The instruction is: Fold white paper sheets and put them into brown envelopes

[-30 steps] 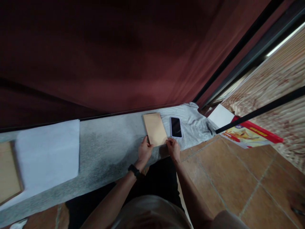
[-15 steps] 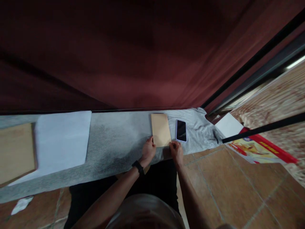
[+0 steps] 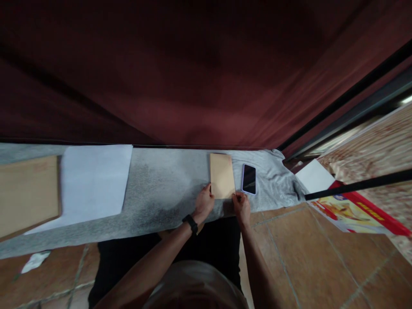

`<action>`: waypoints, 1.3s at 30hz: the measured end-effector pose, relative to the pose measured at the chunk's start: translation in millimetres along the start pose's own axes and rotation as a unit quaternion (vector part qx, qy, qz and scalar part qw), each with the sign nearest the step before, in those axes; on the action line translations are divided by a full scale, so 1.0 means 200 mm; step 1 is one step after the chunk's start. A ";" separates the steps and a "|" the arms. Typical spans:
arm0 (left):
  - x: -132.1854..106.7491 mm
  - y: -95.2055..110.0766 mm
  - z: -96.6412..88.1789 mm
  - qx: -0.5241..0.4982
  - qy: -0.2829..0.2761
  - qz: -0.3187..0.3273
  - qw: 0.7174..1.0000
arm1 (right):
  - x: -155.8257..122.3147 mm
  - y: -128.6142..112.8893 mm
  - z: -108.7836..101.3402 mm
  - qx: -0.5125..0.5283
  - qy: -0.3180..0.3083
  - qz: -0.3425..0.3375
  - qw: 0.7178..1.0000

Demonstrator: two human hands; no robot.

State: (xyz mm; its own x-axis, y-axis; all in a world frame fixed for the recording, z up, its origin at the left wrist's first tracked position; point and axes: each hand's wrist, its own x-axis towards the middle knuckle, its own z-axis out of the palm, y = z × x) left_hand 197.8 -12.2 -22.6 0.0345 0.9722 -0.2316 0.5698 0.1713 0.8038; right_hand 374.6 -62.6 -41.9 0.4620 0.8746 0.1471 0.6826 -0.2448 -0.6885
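A small brown kraft paper envelope (image 3: 222, 176) with faint red print near its upper right corner lies in front of me on the grey cloth. My left hand (image 3: 204, 201), with a dark watch on the wrist, pinches its lower left edge. At the lower right corner, my right hand (image 3: 241, 205) grips the paper between thumb and fingers. Just right of the envelope, close to my right hand, rests a phone (image 3: 249, 179) with a dark screen and a pale purple case.
Grey cloth (image 3: 161, 180) covers the long narrow surface. To the left are white paper sheets (image 3: 96, 180) and a stack of brown envelopes (image 3: 28, 193). A dark red curtain (image 3: 193, 94) hangs behind. At right stand black bars (image 3: 360, 184) and a red-and-yellow printed box (image 3: 357, 212).
The view has shifted slightly, so everything sits a little differently in frame. Red print now shows on the envelope's upper right corner. Both hands keep their hold on its lower edges.
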 end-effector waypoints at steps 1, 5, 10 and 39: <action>0.00 0.00 0.00 0.003 -0.001 0.000 1.000 | 0.00 0.00 0.00 -0.004 -0.001 -0.001 1.000; -0.02 0.00 0.00 0.018 0.002 0.005 1.000 | 0.00 0.01 0.00 -0.008 -0.004 -0.007 1.000; -0.14 -0.04 0.01 0.075 0.030 0.116 0.990 | 0.00 0.02 0.00 -0.009 -0.006 -0.007 1.000; -0.42 -0.86 -0.99 0.356 0.340 -0.067 0.868 | -0.47 -0.56 0.48 -0.050 -0.134 -0.357 0.923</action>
State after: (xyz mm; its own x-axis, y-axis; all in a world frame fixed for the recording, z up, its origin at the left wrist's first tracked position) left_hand -65.0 -92.5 -32.5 -0.4263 0.8621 0.2740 0.9023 0.3839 0.1959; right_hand 199.4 -76.3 -46.9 -0.2741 0.8964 0.3484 0.8134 0.4093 -0.4134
